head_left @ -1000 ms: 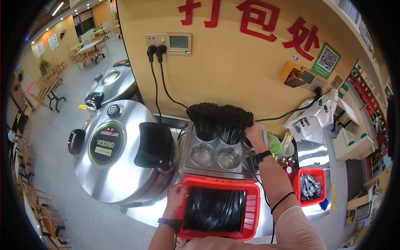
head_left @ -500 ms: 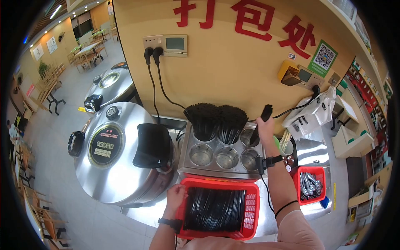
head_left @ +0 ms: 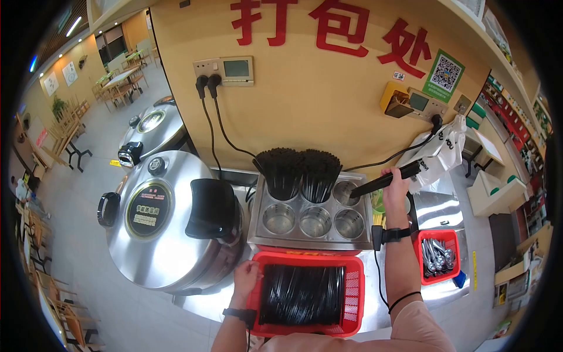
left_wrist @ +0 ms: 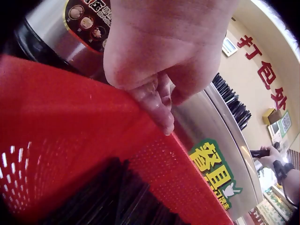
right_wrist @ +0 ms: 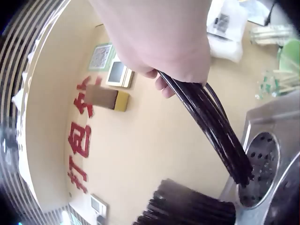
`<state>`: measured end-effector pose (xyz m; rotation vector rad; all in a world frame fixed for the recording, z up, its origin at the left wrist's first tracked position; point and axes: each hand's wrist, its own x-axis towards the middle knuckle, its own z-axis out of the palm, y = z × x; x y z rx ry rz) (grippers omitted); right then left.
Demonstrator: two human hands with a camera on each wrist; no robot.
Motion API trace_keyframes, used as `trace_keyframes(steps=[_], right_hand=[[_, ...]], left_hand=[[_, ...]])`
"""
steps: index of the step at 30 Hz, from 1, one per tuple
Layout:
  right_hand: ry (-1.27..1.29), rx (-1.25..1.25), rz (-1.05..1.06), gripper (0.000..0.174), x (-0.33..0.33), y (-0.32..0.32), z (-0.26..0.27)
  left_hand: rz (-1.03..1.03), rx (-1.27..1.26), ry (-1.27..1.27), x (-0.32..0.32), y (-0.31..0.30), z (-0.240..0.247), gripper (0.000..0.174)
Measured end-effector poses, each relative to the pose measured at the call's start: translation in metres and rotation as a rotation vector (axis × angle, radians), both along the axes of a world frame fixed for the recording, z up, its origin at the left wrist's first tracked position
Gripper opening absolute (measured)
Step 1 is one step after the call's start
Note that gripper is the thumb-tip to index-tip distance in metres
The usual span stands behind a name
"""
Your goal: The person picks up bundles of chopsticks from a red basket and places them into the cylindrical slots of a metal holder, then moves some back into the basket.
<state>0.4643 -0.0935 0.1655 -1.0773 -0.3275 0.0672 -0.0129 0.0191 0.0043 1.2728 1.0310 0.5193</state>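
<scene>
My right hand (head_left: 397,196) grips a bundle of black chopsticks (right_wrist: 213,126), tilted far over. Their lower ends reach the mouth of the back right cup (right_wrist: 265,176) of a steel chopstick holder (head_left: 311,243). Two back cups beside it are packed with upright black chopsticks (head_left: 319,182); the three front cups show bare perforated walls. At the lower left, my left hand (head_left: 247,278) holds the rim of a red plastic basket (left_wrist: 56,108), fingers curled over its edge. More black chopsticks (head_left: 302,296) lie lengthwise inside that basket.
A large steel cooker (head_left: 176,252) stands left of the holder. To the right are a small red basket of spoons (head_left: 437,255), a green cup (head_left: 378,202) and a white plastic bag (head_left: 440,149). A black cable (head_left: 381,165) runs along the wall behind.
My right hand has moved up and right from the back right cup, and the chopstick bundle has tipped from near upright to a low slant. The left hand stays at the basket rim.
</scene>
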Motion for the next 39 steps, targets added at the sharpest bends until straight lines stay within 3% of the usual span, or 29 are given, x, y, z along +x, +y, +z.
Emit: trace_keyframes(steps=[2,3,5,6,8,12,19,21,25,29,31,32,39], right_hand=[[0.244,0.231,0.052,0.007,-0.004,0.001,0.001],[0.244,0.233,0.052,0.007,-0.003,0.000,-0.005],[-0.006,-0.122,-0.096,0.006,-0.001,0.003,-0.017],[-0.006,-0.118,-0.096,0.006,-0.002,0.004,-0.017],[0.218,0.163,-0.003,0.005,-0.004,0.006,-0.018],[0.002,-0.072,-0.153,0.007,-0.017,0.009,-0.008],[0.040,0.088,-0.075,0.008,-0.040,-0.006,0.031],[0.126,0.220,0.070,0.012,-0.051,-0.017,0.042],[0.120,0.195,0.217,0.013,-0.091,-0.047,0.055],[0.089,-0.047,0.375,0.009,-0.138,-0.079,0.036],[-0.014,-0.374,0.422,0.006,-0.163,-0.092,0.025],[0.061,-0.467,0.450,0.003,-0.181,-0.097,0.028],[0.137,-0.688,0.749,0.007,-0.234,-0.129,-0.069]], left_hand=[[0.006,-0.008,-0.010,-0.001,-0.001,-0.002,0.017],[0.009,-0.018,-0.022,-0.001,-0.001,-0.002,0.018],[0.019,-0.023,-0.023,0.000,-0.002,-0.002,0.019],[0.030,-0.033,-0.026,0.000,-0.001,-0.002,0.020],[0.026,-0.019,-0.021,-0.001,-0.001,-0.003,0.020],[0.033,-0.015,-0.031,-0.002,-0.001,-0.004,0.020],[0.035,0.012,-0.026,-0.003,-0.002,-0.006,0.021],[0.030,0.024,-0.019,-0.003,0.000,-0.008,0.022],[0.018,-0.011,-0.002,-0.001,-0.001,0.000,0.016],[0.021,-0.029,0.017,0.000,0.000,0.000,0.015],[0.013,-0.012,0.043,-0.001,0.004,-0.007,0.015],[0.005,0.001,0.033,-0.001,0.003,-0.008,0.015],[0.021,0.002,0.068,0.002,0.002,-0.003,0.015]])
